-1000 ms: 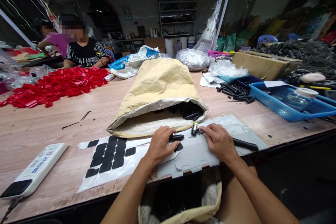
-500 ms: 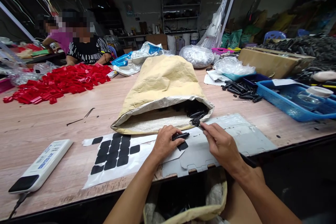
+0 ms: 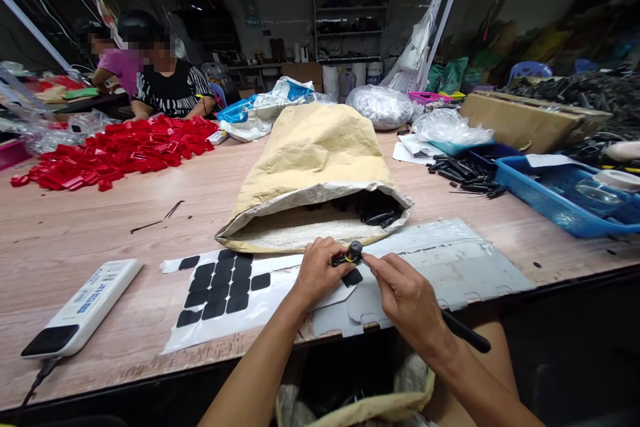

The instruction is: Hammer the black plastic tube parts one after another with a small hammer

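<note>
My right hand (image 3: 407,290) is closed around a small hammer (image 3: 355,251) with a dark head. Its black handle sticks out behind my wrist. The head is down at a slim black part (image 3: 339,259), which my left hand (image 3: 319,270) pinches on the grey board (image 3: 440,253). The hammer head partly covers that part, and I cannot tell whether they touch. Just below my left fingertips lies a black square pad (image 3: 353,277). More black pads (image 3: 219,291) sit on a white backing sheet (image 3: 173,340) left of my hands.
An open yellow sack (image 3: 320,147) with black parts inside lies beyond my hands. Another sack (image 3: 370,410) stands at my lap. A white power bank (image 3: 83,307), red pieces (image 3: 115,150) and a blue basket (image 3: 550,197) are on the table. Two people sit at the far left.
My right hand has brought the hammer head down and left, from near the sack's mouth to the black part. My left hand keeps its pinch. The view has shifted slightly.
</note>
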The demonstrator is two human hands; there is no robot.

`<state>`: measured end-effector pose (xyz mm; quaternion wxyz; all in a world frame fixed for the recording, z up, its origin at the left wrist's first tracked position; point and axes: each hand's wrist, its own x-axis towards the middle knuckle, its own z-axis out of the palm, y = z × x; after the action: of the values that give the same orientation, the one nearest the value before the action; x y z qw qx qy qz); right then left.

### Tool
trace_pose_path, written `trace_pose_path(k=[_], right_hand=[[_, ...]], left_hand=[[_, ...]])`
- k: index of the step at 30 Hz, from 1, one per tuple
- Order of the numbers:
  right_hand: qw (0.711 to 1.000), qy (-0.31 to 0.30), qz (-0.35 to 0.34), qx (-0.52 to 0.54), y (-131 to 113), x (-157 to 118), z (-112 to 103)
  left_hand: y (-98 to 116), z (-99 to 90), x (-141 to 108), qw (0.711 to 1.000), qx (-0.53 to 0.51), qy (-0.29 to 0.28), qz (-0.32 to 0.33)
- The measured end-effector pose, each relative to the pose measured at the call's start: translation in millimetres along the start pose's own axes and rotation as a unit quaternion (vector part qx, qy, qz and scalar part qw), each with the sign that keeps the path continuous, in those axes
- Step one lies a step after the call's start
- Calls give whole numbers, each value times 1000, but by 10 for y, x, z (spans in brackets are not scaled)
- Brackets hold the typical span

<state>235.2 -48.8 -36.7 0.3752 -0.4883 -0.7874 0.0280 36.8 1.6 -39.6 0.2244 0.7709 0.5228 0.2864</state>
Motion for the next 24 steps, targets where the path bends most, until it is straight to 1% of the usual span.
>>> trace_pose_path(k=[4, 5, 10, 13, 15, 17, 19, 22, 24], right_hand=[[999, 50, 7, 9, 40, 22, -67], [998, 54, 10, 6, 44, 20, -76], [999, 11, 17, -30, 87, -22, -71], [998, 45, 24, -37, 178, 4, -125], [995, 67, 35, -57, 286, 44, -185], [993, 67, 47, -90, 432, 80, -236], [990, 49, 48, -122, 603, 95, -258], [988, 17, 23, -152, 845, 72, -239], [987, 8, 9, -159, 953, 40, -212]], left_hand=[[-3, 2, 5, 1000, -5, 3, 2], [-5, 2, 8, 1000, -5, 2, 2], [0, -4, 13, 1000, -2, 4, -1], [17, -9, 8, 1000, -1, 0, -3], [22, -9, 6, 1000, -1, -1, -5], [18, -8, 7, 1000, -1, -1, -6], [7, -11, 9, 1000, -4, -4, -3], [-2, -28, 7, 1000, -12, -13, 1], [3, -46, 1, 1000, -16, -19, 2]])
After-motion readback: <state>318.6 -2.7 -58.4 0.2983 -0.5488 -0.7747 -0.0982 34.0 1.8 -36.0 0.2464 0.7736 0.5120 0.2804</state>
